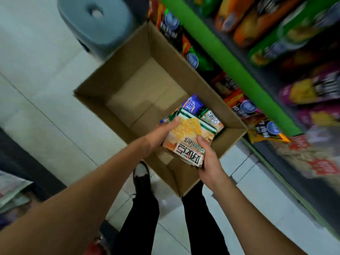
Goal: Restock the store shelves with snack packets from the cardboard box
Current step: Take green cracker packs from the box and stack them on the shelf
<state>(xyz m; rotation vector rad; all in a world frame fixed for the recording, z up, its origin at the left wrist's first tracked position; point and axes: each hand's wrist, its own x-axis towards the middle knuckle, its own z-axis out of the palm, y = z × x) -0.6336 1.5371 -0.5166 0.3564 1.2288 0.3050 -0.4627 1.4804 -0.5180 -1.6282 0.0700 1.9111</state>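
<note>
An open cardboard box point(128, 70) stands on the floor beside the shelves, mostly bare inside. At its near right corner I hold a stack of orange-and-green snack packets point(189, 135) between both hands. My left hand point(158, 137) grips the stack's left edge, thumb on top. My right hand point(209, 159) grips its near right end around the white label. A purple packet point(191, 104) and another green-edged packet point(211, 119) lie in the box just beyond the stack.
Green-edged store shelves point(230, 57) run along the right, filled with orange, purple and dark snack bags. A grey plastic stool point(95, 21) stands beyond the box. White tiled floor point(36, 80) spreads to the left. My legs and a shoe point(141, 173) are below the box.
</note>
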